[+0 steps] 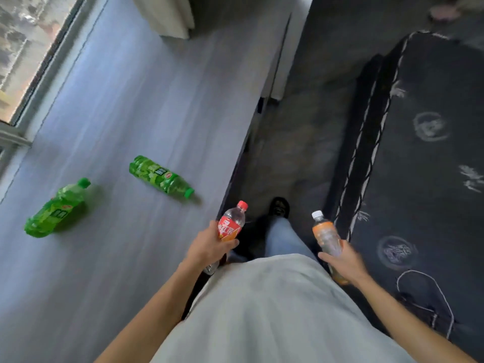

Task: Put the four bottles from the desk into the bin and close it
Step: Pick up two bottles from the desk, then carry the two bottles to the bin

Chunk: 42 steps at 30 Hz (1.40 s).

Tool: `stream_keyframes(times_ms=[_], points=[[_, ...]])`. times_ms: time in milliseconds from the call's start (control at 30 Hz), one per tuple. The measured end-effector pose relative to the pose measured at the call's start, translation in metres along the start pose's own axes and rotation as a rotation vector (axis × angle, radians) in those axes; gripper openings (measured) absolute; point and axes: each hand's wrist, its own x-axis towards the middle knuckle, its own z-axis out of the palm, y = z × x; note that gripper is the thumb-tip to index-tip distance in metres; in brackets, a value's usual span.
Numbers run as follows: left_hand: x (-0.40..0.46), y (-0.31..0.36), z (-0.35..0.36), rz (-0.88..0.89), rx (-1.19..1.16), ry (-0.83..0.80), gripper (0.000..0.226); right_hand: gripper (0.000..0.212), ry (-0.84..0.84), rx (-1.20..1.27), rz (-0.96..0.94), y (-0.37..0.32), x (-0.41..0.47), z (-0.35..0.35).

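Note:
My left hand (208, 248) grips a clear bottle with a red label and red cap (231, 222), held just off the desk's right edge. My right hand (344, 262) grips a clear bottle with an orange label and white cap (326, 235) above the floor by the dark rug. Two green bottles lie on their sides on the grey desk (136, 106): one at the left (56, 209), the other nearer the middle (161, 176). No bin shows in this view.
A window (23, 48) runs along the desk's far left side. A dark patterned rug (424, 158) covers the floor at the right. My leg and black shoe (279, 208) stand on the dark floor between desk and rug. A pale object (167, 14) sits at the desk's far end.

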Motion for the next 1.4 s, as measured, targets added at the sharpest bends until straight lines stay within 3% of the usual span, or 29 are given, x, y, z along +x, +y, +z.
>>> stream_keyframes(times_ms=[200, 333, 600, 900, 1067, 1200, 1333, 1400], points=[[0.065, 0.123, -0.014, 0.167, 0.118, -0.049, 0.066, 0.053, -0.03, 0.245, 0.208, 0.056, 0.018, -0.03], [0.098, 0.181, -0.016, 0.171, 0.177, -0.082, 0.064, 0.051, -0.057, 0.317, 0.242, 0.055, 0.051, -0.07], [0.138, 0.225, -0.035, 0.006, 0.201, -0.023, 0.055, 0.041, 0.052, 0.363, 0.156, -0.023, 0.142, -0.179], [0.226, 0.305, -0.084, -0.114, 0.228, -0.051, 0.044, 0.034, 0.045, 0.424, 0.036, -0.128, 0.271, -0.288], [0.292, 0.405, -0.118, -0.028, 0.231, -0.077, 0.062, 0.033, 0.054, 0.384, 0.111, -0.148, 0.314, -0.332], [0.346, 0.504, -0.138, 0.111, 0.24, -0.153, 0.059, 0.052, -0.021, 0.395, 0.274, -0.143, 0.334, -0.353], [0.399, 0.604, -0.146, 0.147, 0.184, -0.151, 0.053, 0.04, 0.108, 0.476, 0.388, -0.138, 0.351, -0.369], [0.423, 0.649, -0.148, 0.142, 0.146, -0.144, 0.059, 0.048, 0.047, 0.529, 0.368, -0.139, 0.366, -0.39]])
